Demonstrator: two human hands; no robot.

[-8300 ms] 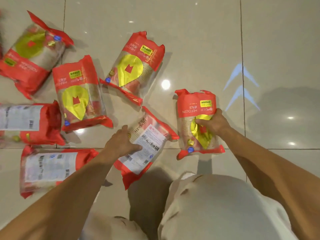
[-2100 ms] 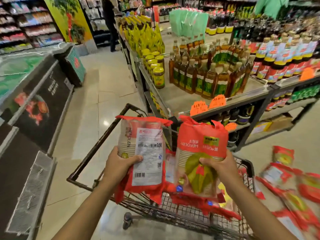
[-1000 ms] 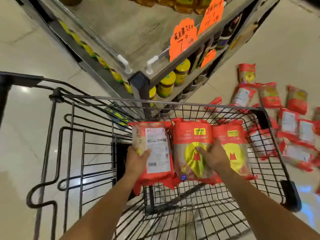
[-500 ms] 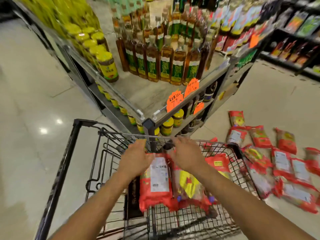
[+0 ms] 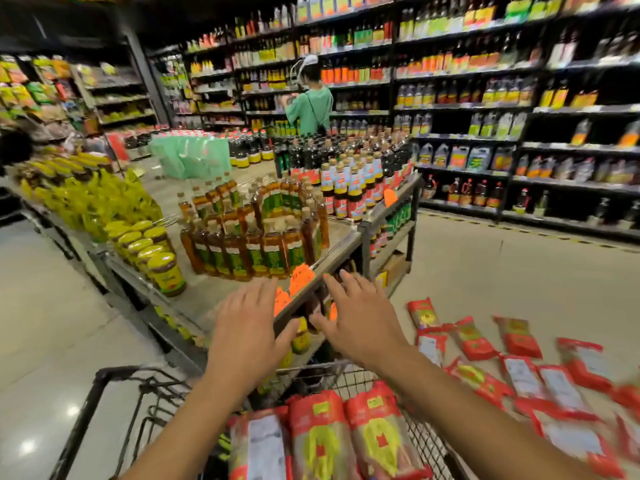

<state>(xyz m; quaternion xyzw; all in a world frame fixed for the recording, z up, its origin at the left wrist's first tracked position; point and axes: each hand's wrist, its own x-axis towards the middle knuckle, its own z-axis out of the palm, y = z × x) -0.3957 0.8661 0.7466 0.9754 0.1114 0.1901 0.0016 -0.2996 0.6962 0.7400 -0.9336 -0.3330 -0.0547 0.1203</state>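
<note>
Three red packets (image 5: 325,438) lie side by side in the black wire shopping cart (image 5: 104,393) at the bottom of the view. My left hand (image 5: 247,336) hovers above the cart with straight, spread fingers and holds nothing. My right hand (image 5: 360,318) is raised beside it, fingers also spread and empty. Both hands are above and apart from the packets. Several more red packets (image 5: 519,372) lie scattered on the floor to the right of the cart.
A display table (image 5: 221,289) with oil bottles (image 5: 252,237), yellow-lidded jars (image 5: 162,268) and orange price tags stands directly ahead of the cart. Tall shelves of bottles line the back and right. A person in a green shirt (image 5: 310,105) stands at the far shelf.
Both hands have let go of the two packets, which now lie in the cart, and have lifted up with fingers spread. The view has tilted upward.
</note>
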